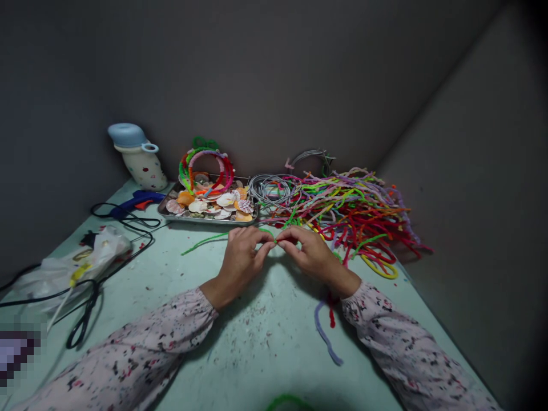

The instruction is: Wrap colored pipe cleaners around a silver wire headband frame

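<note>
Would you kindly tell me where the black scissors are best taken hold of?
Grip the scissors by their finger loops, coming from the near side with the left hand: the loops lie closest to the person, while the far end runs among the cords by the plastic bag.

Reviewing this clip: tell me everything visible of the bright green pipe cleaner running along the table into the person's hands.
The bright green pipe cleaner is a thin, fuzzy, slightly wavy stem. Its free end lies on the pale green tabletop to the left, and it rises past the left hand to that hand's fingertips, beside the right hand and a red piece. The fingers hide how it ends.
</note>
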`<state>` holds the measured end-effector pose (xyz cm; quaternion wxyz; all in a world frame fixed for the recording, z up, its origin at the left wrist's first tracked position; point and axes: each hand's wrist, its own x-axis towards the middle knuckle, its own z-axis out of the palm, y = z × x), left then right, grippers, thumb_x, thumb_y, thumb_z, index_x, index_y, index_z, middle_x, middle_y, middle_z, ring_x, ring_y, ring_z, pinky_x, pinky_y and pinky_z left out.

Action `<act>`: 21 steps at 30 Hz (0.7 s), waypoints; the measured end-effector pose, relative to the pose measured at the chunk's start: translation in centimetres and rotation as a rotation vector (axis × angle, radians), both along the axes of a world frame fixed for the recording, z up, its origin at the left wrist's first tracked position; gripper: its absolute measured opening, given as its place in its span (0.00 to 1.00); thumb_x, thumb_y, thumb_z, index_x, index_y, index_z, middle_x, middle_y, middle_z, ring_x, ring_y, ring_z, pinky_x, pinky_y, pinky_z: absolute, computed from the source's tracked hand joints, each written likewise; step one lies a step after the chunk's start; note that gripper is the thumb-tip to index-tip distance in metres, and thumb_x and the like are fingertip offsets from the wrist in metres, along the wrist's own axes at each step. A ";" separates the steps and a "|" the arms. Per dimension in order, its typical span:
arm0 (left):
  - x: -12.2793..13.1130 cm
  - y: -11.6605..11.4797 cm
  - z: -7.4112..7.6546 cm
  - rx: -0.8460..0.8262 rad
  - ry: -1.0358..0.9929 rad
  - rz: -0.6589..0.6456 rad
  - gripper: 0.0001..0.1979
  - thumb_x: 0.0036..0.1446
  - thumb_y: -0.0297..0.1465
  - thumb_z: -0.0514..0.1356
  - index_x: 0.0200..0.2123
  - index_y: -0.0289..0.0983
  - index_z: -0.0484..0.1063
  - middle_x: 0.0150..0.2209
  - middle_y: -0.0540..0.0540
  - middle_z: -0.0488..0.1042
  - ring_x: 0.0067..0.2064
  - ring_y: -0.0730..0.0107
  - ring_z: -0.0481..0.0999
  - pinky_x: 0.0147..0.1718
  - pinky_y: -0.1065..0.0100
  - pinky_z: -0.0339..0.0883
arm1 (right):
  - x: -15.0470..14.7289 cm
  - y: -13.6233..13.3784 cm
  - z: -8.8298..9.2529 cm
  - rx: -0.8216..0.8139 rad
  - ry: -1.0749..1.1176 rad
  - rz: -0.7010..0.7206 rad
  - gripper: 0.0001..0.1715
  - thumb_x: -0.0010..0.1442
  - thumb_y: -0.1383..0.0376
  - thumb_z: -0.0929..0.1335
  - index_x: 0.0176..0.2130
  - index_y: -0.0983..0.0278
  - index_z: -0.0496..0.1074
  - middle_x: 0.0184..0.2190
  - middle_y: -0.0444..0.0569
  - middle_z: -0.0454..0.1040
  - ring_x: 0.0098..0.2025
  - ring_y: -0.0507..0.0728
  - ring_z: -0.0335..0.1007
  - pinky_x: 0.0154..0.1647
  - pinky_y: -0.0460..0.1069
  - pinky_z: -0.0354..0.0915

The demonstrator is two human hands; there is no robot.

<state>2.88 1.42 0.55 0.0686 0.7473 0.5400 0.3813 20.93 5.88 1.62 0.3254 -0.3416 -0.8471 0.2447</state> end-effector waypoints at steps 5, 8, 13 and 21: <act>0.1 -0.1 -0.1 0.004 0.035 0.016 0.05 0.61 0.33 0.58 0.36 0.40 0.73 0.35 0.49 0.76 0.39 0.65 0.71 0.45 0.59 0.57 | 0.0 0.0 0.1 0.014 -0.003 -0.001 0.05 0.61 0.69 0.66 0.37 0.63 0.72 0.34 0.47 0.75 0.37 0.54 0.69 0.40 0.50 0.63; 0.1 -0.2 0.1 -0.023 0.056 0.017 0.05 0.61 0.32 0.58 0.35 0.39 0.73 0.34 0.48 0.75 0.39 0.64 0.71 0.44 0.59 0.57 | 0.0 0.0 0.1 0.016 -0.001 0.006 0.05 0.60 0.70 0.66 0.37 0.63 0.73 0.33 0.47 0.74 0.37 0.54 0.69 0.39 0.50 0.63; 0.1 -0.1 0.1 -0.072 0.053 -0.008 0.05 0.62 0.31 0.56 0.36 0.37 0.71 0.34 0.48 0.74 0.39 0.64 0.71 0.45 0.60 0.58 | -0.1 0.0 0.1 0.025 -0.005 0.020 0.05 0.60 0.70 0.66 0.36 0.63 0.73 0.32 0.46 0.74 0.37 0.54 0.69 0.39 0.49 0.62; 0.1 0.1 0.0 -0.099 0.050 -0.003 0.07 0.62 0.33 0.56 0.37 0.39 0.73 0.35 0.48 0.75 0.40 0.64 0.71 0.46 0.59 0.58 | 0.0 0.1 0.0 0.004 -0.002 0.013 0.05 0.60 0.69 0.66 0.37 0.63 0.73 0.33 0.47 0.74 0.37 0.54 0.69 0.39 0.50 0.63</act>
